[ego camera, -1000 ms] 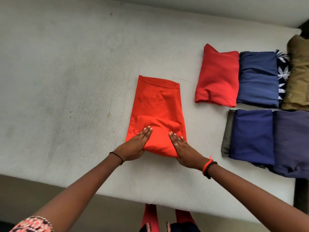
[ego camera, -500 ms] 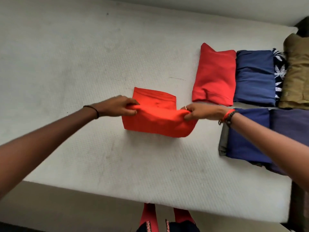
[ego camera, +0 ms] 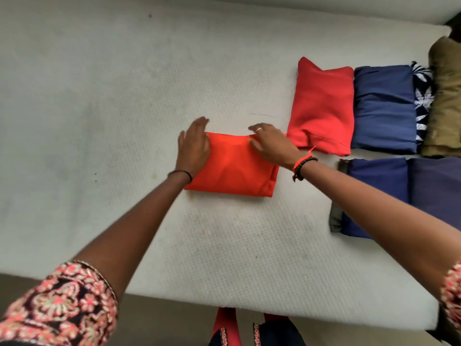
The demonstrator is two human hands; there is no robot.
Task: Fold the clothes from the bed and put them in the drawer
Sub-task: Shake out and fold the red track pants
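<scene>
White mattress (ego camera: 99,101) carries the folded orange garment (ego camera: 234,171); left hand (ego camera: 193,148) lies flat on its left edge, fingers straight; right hand (ego camera: 273,144) rests on its far right corner, too blurred to tell whether the fingers pinch cloth; red folded garment (ego camera: 321,106) sits just right of it

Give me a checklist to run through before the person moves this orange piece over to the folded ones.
1. Orange garment folded into a neat rectangle: ok.
2. Left hand flat on its left edge: ok.
3. Right hand gripping its far right corner: cannot tell, blurred.
4. Bare mattress in front of the red folded garment for setting it down: ok.
5. Drawer in view: not ok.
</scene>
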